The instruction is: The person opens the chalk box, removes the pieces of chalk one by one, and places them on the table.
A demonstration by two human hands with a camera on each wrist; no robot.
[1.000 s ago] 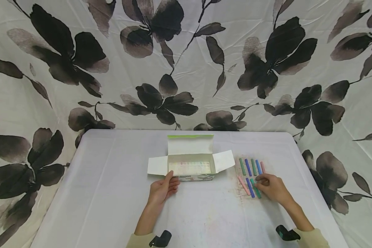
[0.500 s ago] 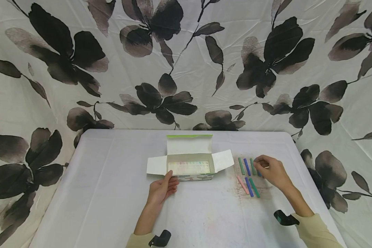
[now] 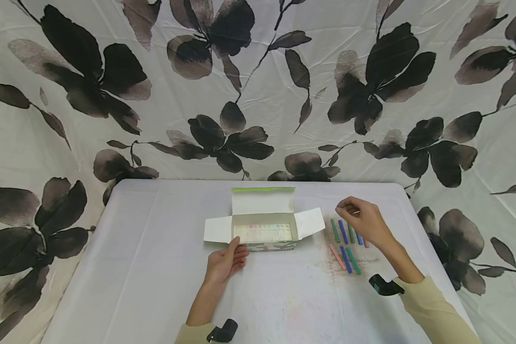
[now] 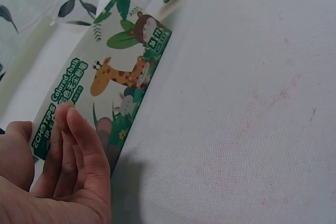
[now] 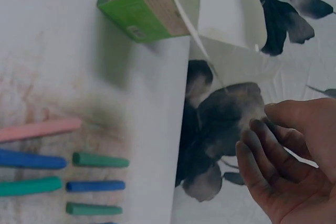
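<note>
An opened cardboard chalk box (image 3: 270,247) stands on the white-covered table, its flaps spread and a pale, colour-smudged insert (image 3: 262,232) inside. My left hand (image 3: 225,265) holds its front left corner, thumb at the rim and fingers against the printed front (image 4: 115,69). Two rows of coloured chalk sticks lie right of the box, among them a pink stick (image 3: 337,257), a blue stick (image 3: 345,259) and a green stick (image 3: 353,260). Above the far row hovers my right hand (image 3: 363,220), fingers loosely bent and dusty at the tips (image 5: 257,135), with nothing visible between them.
The box's right flap (image 3: 309,223) reaches out towards the chalk. Chalk dust (image 3: 333,277) marks the cloth around the sticks. Behind the table's far edge hangs a white curtain with dark flowers (image 3: 230,143).
My right hand has moved up and left from the right end of the chalk rows, and the far-row pink stick now sits a little nearer. My left hand stays at the box.
</note>
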